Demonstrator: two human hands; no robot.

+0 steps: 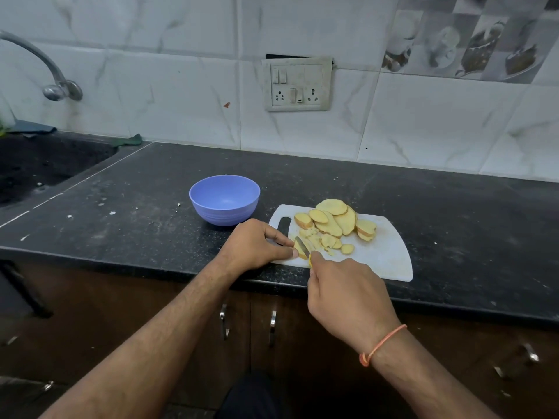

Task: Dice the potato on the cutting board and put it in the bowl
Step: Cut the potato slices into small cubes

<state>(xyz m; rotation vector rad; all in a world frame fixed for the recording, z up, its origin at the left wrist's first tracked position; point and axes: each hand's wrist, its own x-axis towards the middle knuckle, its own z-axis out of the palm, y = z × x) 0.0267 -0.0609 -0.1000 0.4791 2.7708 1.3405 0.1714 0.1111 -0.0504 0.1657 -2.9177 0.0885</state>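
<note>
I am looking down at a black speckled stone counter (136, 189) set against a wall of white marbled tiles. At far left a dark sink (45, 164) is sunk into the counter, with a curved metal tap (45, 71) above it. A cream switch-and-socket plate (297, 84) sits on the wall straight ahead. Dark wooden cabinet doors with metal handles (223, 320) run below the counter edge.

A round lavender-blue plastic bowl (224, 199) stands on the counter just left of a white plastic cutting board (384, 252), near it but not touching. Nothing lies between bowl and board except my left hand (254, 244), which rests at the board's near left corner, over its handle slot.

My left hand's thumb and forefinger are closed in a pinch on a pale yellow potato slice (301, 251) at the board's near edge. My right hand (344, 294), with an orange thread bracelet (382, 344) on the wrist, is wrapped around a small knife with a yellow handle (303, 247); its short metal blade lies across the pinched slice.

The rest of the potato is on the board: a fan of oval, brown-skinned slices (335, 219) overlapping along the far side, and a loose scatter of small cut pieces (328, 241) in the middle, just beyond the blade.
</note>
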